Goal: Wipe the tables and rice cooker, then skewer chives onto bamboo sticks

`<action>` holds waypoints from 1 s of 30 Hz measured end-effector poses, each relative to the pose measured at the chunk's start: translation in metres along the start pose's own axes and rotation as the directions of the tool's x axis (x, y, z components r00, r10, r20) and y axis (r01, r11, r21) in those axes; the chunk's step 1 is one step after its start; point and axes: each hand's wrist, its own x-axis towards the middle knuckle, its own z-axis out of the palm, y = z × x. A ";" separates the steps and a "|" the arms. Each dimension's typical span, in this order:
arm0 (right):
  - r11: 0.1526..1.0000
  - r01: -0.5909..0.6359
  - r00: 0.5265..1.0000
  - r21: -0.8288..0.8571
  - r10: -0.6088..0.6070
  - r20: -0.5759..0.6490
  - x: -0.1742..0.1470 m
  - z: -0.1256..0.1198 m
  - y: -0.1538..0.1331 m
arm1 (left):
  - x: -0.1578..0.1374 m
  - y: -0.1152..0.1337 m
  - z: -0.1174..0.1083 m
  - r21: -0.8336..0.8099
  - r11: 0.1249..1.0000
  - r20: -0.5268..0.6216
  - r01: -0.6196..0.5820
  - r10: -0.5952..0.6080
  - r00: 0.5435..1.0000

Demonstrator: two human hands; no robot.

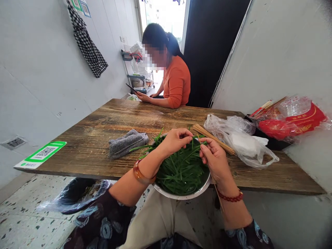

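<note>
A metal bowl (182, 196) full of long, flat green chives (178, 173) sits at the table's near edge, above my lap. Over its far side, my left hand (177, 141) is closed in a pinch, with a bit of green chive at its fingertips. Close beside it, my right hand (213, 154) grips a thin bamboo skewer (220, 197), which slants up past the fingers and down along the wrist. Chive leaf lies near the skewer's upper end, between the two hands. How far the skewer passes through it cannot be made out.
Bamboo skewers (212, 138) lie beside a clear plastic bag (241, 141) on the wooden table (98, 138). Left of the bowl is a grey towel (127, 142). A black box (278, 143) holds red packaging. Opposite sits a person in orange (178, 81) with a phone. A lined bin (77, 193) stands below.
</note>
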 end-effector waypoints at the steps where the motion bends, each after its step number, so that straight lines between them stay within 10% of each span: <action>1: 1.000 -0.003 1.000 -0.002 0.003 0.001 0.000 0.000 0.000 | 0.000 -0.001 0.000 0.000 1.000 0.003 -0.017 0.017 1.000; 30: 0.983 0.016 0.998 -0.185 -0.006 0.056 0.001 -0.004 0.004 | 0.002 -0.007 0.000 0.231 0.961 -0.071 -0.153 0.173 0.982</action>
